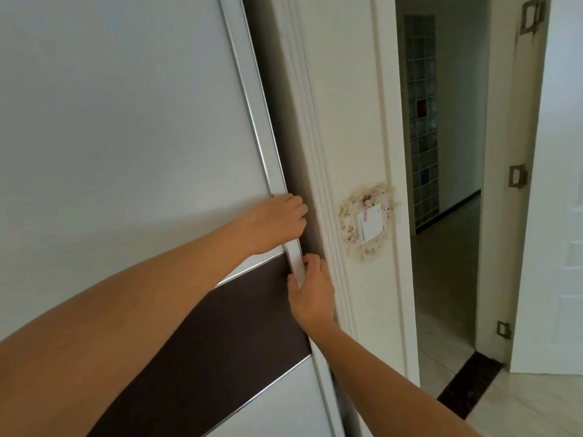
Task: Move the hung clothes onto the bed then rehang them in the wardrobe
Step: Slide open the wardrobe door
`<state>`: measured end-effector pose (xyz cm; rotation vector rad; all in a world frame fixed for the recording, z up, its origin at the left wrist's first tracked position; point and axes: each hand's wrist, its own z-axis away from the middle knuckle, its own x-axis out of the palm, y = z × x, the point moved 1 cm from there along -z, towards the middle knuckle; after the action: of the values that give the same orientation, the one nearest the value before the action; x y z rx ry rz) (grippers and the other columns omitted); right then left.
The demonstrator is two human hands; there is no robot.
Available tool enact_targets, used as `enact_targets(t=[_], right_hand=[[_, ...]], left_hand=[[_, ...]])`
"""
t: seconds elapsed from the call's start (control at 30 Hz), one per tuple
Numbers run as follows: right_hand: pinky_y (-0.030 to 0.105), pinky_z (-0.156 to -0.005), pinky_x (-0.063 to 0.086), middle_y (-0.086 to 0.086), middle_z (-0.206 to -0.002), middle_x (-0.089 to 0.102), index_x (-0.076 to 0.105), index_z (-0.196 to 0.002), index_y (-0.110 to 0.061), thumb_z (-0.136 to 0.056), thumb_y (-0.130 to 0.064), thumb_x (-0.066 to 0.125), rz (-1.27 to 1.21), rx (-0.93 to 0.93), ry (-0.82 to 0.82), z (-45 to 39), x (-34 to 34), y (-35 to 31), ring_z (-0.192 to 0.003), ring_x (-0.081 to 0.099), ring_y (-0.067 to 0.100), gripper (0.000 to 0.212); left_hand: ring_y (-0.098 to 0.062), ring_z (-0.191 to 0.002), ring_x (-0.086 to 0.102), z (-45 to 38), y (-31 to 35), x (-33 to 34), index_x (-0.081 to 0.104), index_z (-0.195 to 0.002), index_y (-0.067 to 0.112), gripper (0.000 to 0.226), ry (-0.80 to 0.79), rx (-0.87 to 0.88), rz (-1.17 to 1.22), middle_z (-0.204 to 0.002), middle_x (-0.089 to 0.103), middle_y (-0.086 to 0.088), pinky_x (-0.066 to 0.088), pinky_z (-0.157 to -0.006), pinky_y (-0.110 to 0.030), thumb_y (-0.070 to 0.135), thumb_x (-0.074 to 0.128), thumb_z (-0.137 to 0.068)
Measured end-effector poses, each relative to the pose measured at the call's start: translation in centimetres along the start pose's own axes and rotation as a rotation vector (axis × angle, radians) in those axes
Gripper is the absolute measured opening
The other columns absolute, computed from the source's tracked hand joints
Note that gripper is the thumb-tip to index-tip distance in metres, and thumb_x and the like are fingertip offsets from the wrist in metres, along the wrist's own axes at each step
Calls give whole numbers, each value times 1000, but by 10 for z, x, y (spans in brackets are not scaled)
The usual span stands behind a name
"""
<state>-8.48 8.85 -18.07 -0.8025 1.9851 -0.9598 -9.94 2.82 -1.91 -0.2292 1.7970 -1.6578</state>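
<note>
The wardrobe's sliding door [126,121] fills the left of the view, white with a dark brown band and a silver frame. My left hand [277,220] grips the door's right edge, fingers curled round it. Just below, my right hand [310,294] grips the same edge, thumb on the front of the frame. A narrow dark gap [293,159] shows between the door edge and the cream side frame. No clothes and no bed are in view.
A cream moulded frame [331,121] stands right of the wardrobe. A light switch with a floral fabric cover [369,222] sits on it. Further right, an open doorway [448,216] leads to a hallway with a glass-block wall; a white room door [555,247] stands open.
</note>
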Motion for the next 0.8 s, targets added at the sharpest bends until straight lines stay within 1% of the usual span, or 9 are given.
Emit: enact_targets(t=[0.07, 0.17, 0.23, 0.33, 0.4, 0.57, 0.67, 0.73, 0.8], right_hand=[[30, -99, 47, -1, -132, 51, 43, -136, -18, -95, -27, 63, 29, -28, -19, 9, 5, -5, -119, 54, 19, 47], [33, -97, 51, -1, -131, 51, 44, -134, -20, -93, -29, 65, 42, -66, -60, 22, 14, -13, -116, 55, 19, 47], [32, -91, 53, -2, -125, 52, 45, -128, -21, -92, -32, 65, 41, -96, -92, 30, 19, -20, -110, 57, 17, 43], [27, -82, 51, -6, -118, 53, 47, -122, -22, -89, -35, 67, 24, -126, -138, 46, 28, -30, -103, 57, 14, 40], [25, -81, 52, -8, -116, 53, 47, -121, -23, -88, -37, 67, 6, -143, -157, 59, 36, -38, -101, 58, 12, 41], [32, -82, 56, -9, -111, 54, 46, -114, -27, -84, -41, 71, -27, -196, -260, 86, 57, -60, -97, 59, 11, 41], [31, -76, 55, -9, -102, 56, 46, -107, -27, -82, -42, 72, -8, -246, -342, 96, 66, -76, -88, 59, 11, 40], [33, -77, 54, -9, -104, 56, 46, -111, -27, -80, -42, 74, -22, -282, -377, 105, 73, -89, -90, 60, 12, 44], [37, -81, 54, -8, -111, 56, 46, -119, -27, -79, -42, 74, -34, -326, -395, 116, 82, -104, -96, 61, 14, 51]], left_hand=[[-26, -108, 50, 16, 0, 5, 59, -111, 5, 24, 29, -9, -1, -115, 56, -10, 41, -94, -34, -2, 55, -88], [-23, -102, 53, 40, 1, 10, 63, -106, 5, 21, 60, -25, 12, -109, 60, -9, 44, -89, -33, 0, 61, -86], [-22, -94, 54, 57, 0, 11, 64, -96, 5, 15, 82, -10, 29, -99, 60, -8, 45, -84, -33, -2, 64, -83], [-21, -81, 55, 87, -3, 16, 65, -82, 8, 14, 143, 1, 45, -85, 61, -7, 49, -77, -32, -5, 67, -76], [-22, -80, 54, 107, -2, 21, 65, -82, 8, 14, 153, 4, 39, -84, 60, -7, 50, -78, -34, -5, 64, -77], [-22, -79, 54, 159, 1, 29, 65, -83, 7, 11, 126, -6, 23, -82, 58, -5, 49, -78, -34, -3, 65, -79], [-23, -80, 54, 193, 3, 33, 65, -86, 5, 11, 81, -41, 31, -84, 59, -7, 50, -80, -36, -5, 62, -81], [-24, -81, 54, 215, 4, 35, 64, -88, 4, 11, 75, -61, 26, -85, 59, -8, 50, -81, -37, -6, 62, -83], [-23, -81, 54, 236, 4, 34, 64, -87, 5, 12, 72, -75, 31, -84, 58, -7, 51, -82, -36, -6, 63, -82]])
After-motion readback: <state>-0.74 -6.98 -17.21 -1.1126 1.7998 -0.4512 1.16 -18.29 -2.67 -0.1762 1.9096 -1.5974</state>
